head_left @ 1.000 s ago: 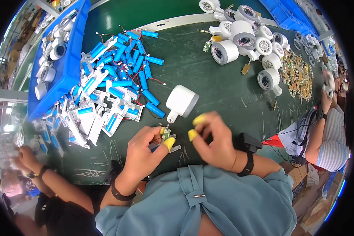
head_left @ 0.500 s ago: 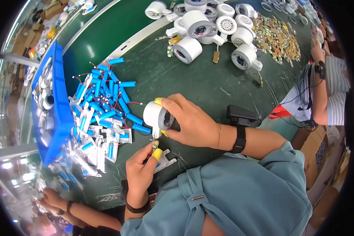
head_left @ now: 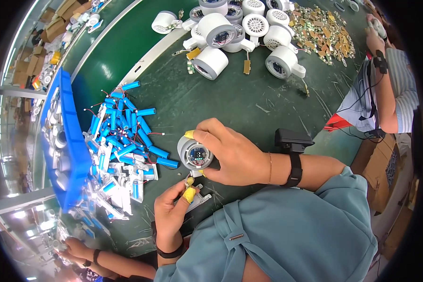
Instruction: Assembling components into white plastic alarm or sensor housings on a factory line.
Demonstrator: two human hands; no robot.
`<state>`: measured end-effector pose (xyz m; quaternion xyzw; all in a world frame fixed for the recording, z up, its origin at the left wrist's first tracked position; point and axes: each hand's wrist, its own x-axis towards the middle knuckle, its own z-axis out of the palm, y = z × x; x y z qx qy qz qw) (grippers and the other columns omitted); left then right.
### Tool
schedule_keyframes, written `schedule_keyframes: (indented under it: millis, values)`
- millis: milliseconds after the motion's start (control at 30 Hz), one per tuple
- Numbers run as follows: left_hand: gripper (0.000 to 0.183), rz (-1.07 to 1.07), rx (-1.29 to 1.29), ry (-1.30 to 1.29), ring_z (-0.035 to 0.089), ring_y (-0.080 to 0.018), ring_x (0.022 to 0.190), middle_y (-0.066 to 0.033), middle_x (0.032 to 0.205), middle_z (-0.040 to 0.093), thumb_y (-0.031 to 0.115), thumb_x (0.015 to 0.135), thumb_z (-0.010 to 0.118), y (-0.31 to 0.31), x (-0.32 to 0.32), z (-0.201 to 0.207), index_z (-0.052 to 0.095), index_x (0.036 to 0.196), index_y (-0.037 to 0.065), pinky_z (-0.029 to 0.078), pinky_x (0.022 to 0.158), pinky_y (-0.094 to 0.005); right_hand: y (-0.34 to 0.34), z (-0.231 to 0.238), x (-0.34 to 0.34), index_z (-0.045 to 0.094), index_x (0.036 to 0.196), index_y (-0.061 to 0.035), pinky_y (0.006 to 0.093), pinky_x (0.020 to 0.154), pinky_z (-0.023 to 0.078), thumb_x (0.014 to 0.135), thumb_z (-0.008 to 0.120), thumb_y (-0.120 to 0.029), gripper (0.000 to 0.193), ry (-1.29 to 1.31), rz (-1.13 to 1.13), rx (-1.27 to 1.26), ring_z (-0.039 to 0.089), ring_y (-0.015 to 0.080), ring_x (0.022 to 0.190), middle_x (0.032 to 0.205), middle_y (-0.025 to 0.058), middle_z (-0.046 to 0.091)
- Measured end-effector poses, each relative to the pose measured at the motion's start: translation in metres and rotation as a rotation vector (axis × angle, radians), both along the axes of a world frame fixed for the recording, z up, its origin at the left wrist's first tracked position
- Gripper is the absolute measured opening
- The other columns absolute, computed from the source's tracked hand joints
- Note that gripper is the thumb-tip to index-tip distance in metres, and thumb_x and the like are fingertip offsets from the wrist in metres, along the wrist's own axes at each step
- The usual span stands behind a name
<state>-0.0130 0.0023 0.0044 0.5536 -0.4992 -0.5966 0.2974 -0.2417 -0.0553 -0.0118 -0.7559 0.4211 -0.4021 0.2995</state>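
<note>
A round white fan head (head_left: 196, 155) with a grey rim is gripped in my right hand (head_left: 235, 152), fingers wrapped round its side. Its open end faces up, showing a blue circuit board (head_left: 197, 154) and wires inside. Just below its short stem, my left hand (head_left: 171, 204) pinches something small between thumb and forefinger. The fingers and their yellow finger covers mostly hide that small part. Under my left hand lies a white plastic handle shell (head_left: 201, 202), partly covered. Blue cylindrical battery cells (head_left: 167, 162) with thin wires lie heaped to the left of the fan head.
White handle shells (head_left: 122, 188) pile below the batteries, beside a blue bin (head_left: 75, 145) of white parts. More fan heads (head_left: 211, 62) stand at the back, near a heap of small circuit boards (head_left: 322, 35). Other people's arms (head_left: 385, 101) show at the right and lower left.
My right hand has turned the fan head, so its open end with the board now faces up towards me. My left hand stays pinched at the stem, and the whole view has shifted slightly.
</note>
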Motion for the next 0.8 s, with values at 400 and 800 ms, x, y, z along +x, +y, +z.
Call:
schedule_keyframes:
  millis: [400, 800]
  values:
    - [0.031, -0.09, -0.102, 0.068, 0.061, -0.0117, 0.085, -0.0077, 0.095, 0.069, -0.005, 0.086, 0.062, 0.005, 0.008, 0.016, 0.065, 0.117, -0.004, 0.048, 0.078, -0.0241, 0.012, 0.019, -0.002, 0.043, 0.131, 0.0024, 0.041, 0.095, 0.047, 0.066, 0.076, 0.0, 0.072, -0.193, 0.074, 0.124, 0.052, 0.04, 0.114, 0.127, 0.0228, 0.044]
    - [0.033, -0.415, -0.547, 0.367, 0.063, -0.0315, 0.08, -0.0141, 0.093, 0.068, -0.001, 0.079, 0.069, 0.012, 0.021, 0.067, 0.065, 0.112, -0.006, 0.049, 0.072, -0.04, 0.043, 0.058, 0.004, 0.055, 0.115, -0.0207, 0.0367, 0.067, 0.045, 0.065, 0.085, -0.025, 0.059, -0.402, 0.164, -0.4, 0.047, 0.0288, 0.088, 0.106, 0.0097, 0.043]
